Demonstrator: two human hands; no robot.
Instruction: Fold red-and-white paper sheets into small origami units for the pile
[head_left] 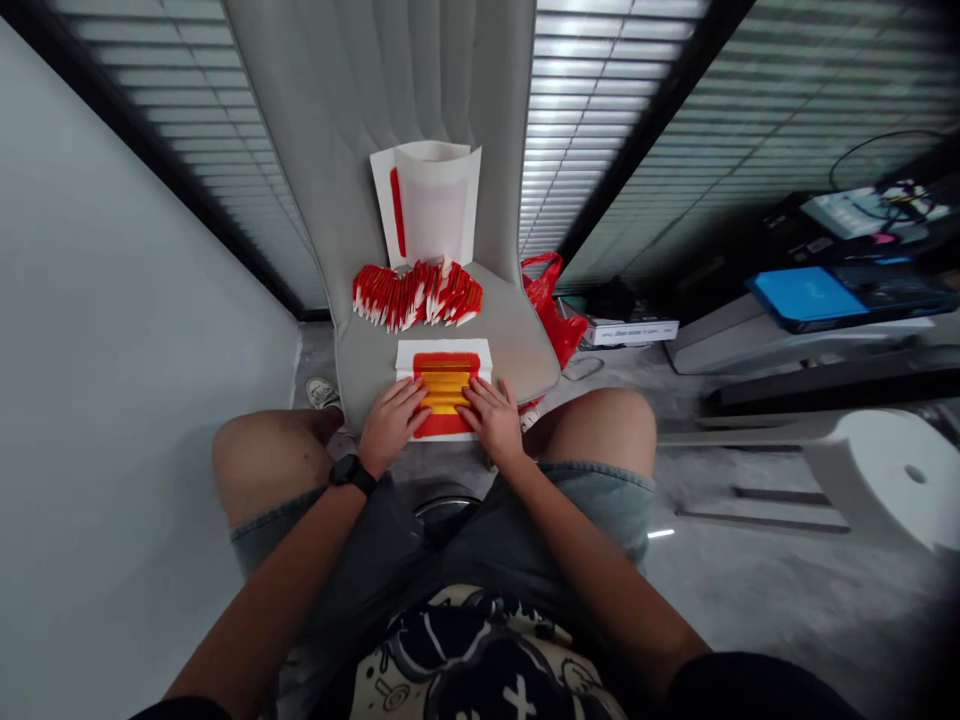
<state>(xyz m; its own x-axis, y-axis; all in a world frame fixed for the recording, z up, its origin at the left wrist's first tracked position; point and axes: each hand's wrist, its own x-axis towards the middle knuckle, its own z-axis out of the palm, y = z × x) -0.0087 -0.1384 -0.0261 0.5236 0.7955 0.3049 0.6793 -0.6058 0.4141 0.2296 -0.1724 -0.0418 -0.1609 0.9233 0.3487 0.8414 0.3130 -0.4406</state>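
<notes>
In front of me a white paper sheet (442, 362) lies near the front edge of the chair seat, painted with a red border and a yellow middle. Crosswise creases run over its yellow part. My left hand (391, 420) rests on the sheet's left side, fingers stretched out flat. On the right side my right hand (493, 415) does the same, its fingertips on the yellow area. Behind the sheet sits a row of red-and-white folded paper pieces (405, 298). Larger white sheets (435, 205), one with a red stripe, lean against the chair's backrest.
The grey chair (517, 325) faces me, between my knees. A red plastic bag (555, 315) hangs or lies to its right. Farther right are a white stool (892, 470), a blue box (814, 293) and a white box (631, 332). A white wall (135, 330) stands at left.
</notes>
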